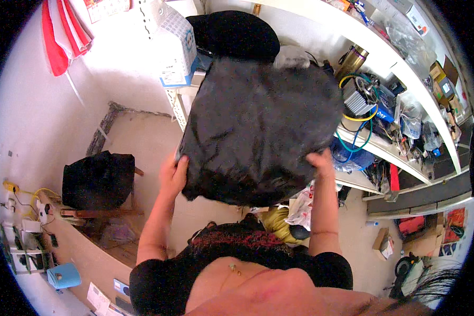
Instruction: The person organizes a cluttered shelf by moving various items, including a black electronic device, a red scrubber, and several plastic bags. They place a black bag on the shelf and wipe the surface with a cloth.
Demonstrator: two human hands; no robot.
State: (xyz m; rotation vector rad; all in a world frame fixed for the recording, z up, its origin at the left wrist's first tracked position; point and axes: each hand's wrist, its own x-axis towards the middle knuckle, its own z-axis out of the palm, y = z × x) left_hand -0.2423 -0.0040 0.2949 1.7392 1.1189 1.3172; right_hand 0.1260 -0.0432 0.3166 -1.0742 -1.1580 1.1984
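Note:
A large, dark, wrinkled sheet (263,121) spreads out in front of me, held up by both hands. Whether it is a bag or a loose cover I cannot tell. My left hand (175,176) grips its lower left edge, thumb on top. At its lower right side, my right hand (322,160) holds the edge with the thumb over it; most fingers of both hands are hidden underneath. Behind its far edge, a rounded black thing (242,37) sits beside a white and blue carton (176,47).
White shelves (405,163) on the right hold a metal flask (353,60), a motor-like grey device (357,100) and coiled hoses. At left, black material (99,180) lies over wooden furniture. A furled red and white umbrella (60,39) hangs at upper left. A box (382,242) stands on the floor.

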